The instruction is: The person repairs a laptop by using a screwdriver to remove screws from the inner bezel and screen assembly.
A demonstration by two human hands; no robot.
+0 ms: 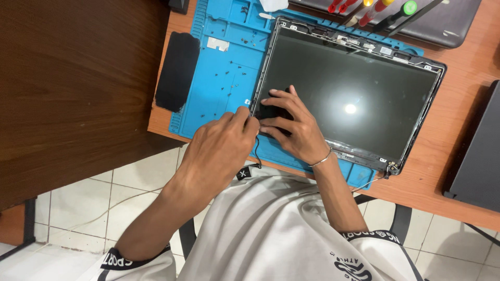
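Note:
A dismantled laptop screen lid (359, 73) with a dark panel and no bezel lies on a blue work mat (219, 78). My left hand (219, 151) has its fingertips pinched at the lid's near left corner. My right hand (291, 125), a thin bracelet on its wrist, rests flat on the panel just inside that same corner, fingers spread. A thin black cable (256, 151) hangs down from the corner between my hands, over the mat's edge. What my left fingertips pinch is partly hidden.
Several tiny screws (229, 78) lie scattered on the mat. A black pad (177, 70) sits at the mat's left edge. Screwdrivers (375, 8) with coloured handles lie on a grey laptop (448, 23) at the back. Another dark laptop (479, 151) sits at the right, with tiled floor below the wooden desk (458, 114).

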